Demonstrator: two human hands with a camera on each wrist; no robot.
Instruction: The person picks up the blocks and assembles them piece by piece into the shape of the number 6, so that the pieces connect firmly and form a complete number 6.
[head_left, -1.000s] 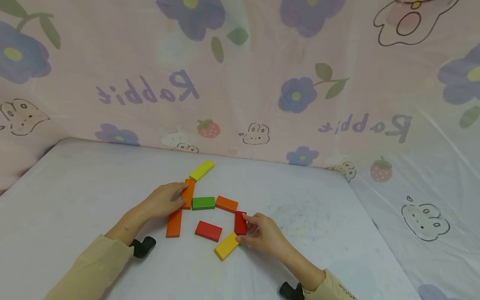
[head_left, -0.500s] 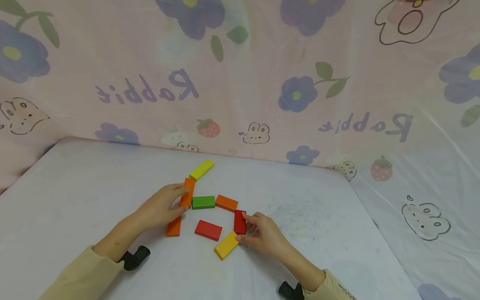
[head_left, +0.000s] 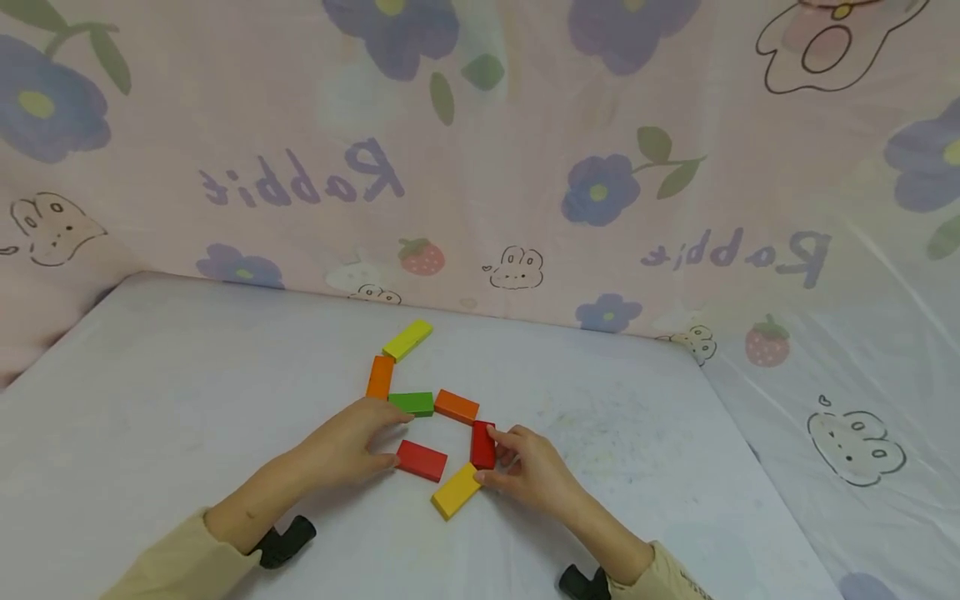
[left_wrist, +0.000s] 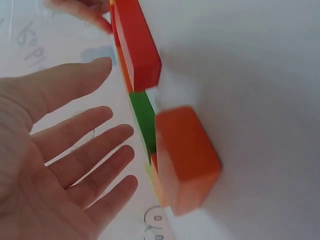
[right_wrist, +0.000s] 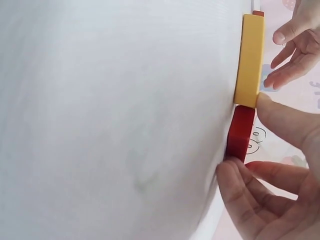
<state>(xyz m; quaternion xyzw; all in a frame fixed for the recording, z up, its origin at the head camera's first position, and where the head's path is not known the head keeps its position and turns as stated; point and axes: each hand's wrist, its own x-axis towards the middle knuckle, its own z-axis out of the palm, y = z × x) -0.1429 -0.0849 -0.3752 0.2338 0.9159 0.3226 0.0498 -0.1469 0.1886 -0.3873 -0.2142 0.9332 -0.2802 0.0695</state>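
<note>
My left hand (head_left: 345, 442) hovers by the near red block (head_left: 422, 462), holding nothing; its fingers are spread in the left wrist view. An orange block (left_wrist: 185, 160) beneath that hand is hidden in the head view. With thumb and fingers, my right hand (head_left: 536, 471) pinches the dark red block (head_left: 483, 444) at its ends, on the table. Its thumb also meets the corner of the amber block (head_left: 455, 492). From there the row runs through a short orange block (head_left: 457, 406), a green block (head_left: 412, 403) and an upright-lying orange block (head_left: 380, 377).
A bright yellow block (head_left: 408, 341) lies at the far end of the row. The white table (head_left: 600, 400) meets a printed curtain (head_left: 480, 167) along its back edge. Black wrist mounts (head_left: 287, 542) stick out beside both sleeves.
My left hand has left the upper orange block and come nearer and to the right, over the lower orange block and beside the near red block. The right hand keeps its place.
</note>
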